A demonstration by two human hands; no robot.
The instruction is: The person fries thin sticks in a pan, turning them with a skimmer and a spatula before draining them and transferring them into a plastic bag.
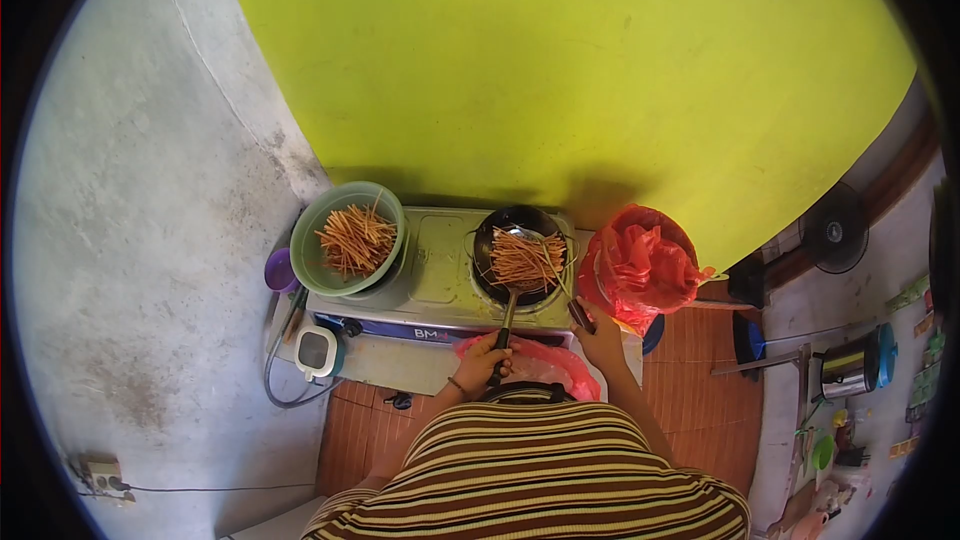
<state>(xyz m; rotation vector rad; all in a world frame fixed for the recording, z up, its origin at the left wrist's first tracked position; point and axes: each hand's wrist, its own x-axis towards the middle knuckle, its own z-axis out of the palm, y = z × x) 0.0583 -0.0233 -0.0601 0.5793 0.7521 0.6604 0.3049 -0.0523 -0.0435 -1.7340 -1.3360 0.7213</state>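
A black pan (489, 240) full of orange-brown strips (524, 262) sits on the right burner of a two-burner gas stove (440, 275). My left hand (484, 362) grips the pan's long handle (505, 325) near its end. My right hand (600, 337) holds the dark handle of a metal spoon (548, 252) whose bowl rests in the strips at the pan's far side. A green bowl (312, 240) with more strips (355, 238) stands on the stove's left burner.
A red plastic bag (645, 265) fills a container right of the stove. A pink bag (550, 360) lies in front of me. A purple cup (279, 270) and a white device (315, 350) sit at the stove's left. A yellow-green wall rises behind. A fan (833, 228) and a metal pot (850, 368) stand at right.
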